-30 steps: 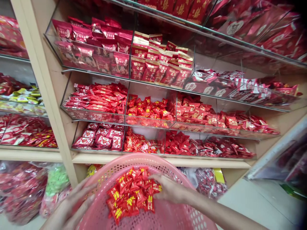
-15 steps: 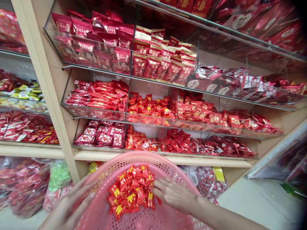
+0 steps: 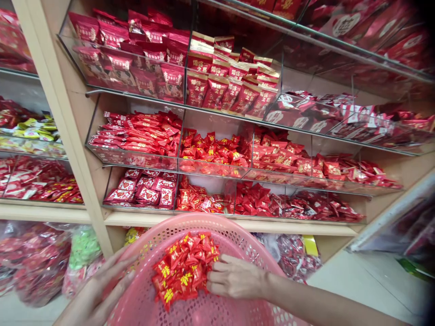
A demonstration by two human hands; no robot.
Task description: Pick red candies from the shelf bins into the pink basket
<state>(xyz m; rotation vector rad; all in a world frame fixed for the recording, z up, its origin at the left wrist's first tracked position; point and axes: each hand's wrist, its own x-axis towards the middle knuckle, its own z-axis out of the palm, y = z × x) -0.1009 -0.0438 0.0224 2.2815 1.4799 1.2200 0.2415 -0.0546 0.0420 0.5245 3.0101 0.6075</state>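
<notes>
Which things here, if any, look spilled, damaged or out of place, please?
Nothing plainly stands out. The red packets lie heaped inside the pink basket, with no visible spill or tear. The shelves slope in the picture, probably only from the camera's tilt.

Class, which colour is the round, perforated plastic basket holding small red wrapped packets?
Pink; the basket shows best in the head view.

Round pink perforated plastic basket [image 3: 199,220] at six o'clock. Red, yellow-printed, pillow-shaped packets [image 3: 183,276] heaped inside. Person's left hand [image 3: 93,290] at rim, nine o'clock; right hand [image 3: 236,277], fingers curled, at heap's three-o'clock edge.
</notes>
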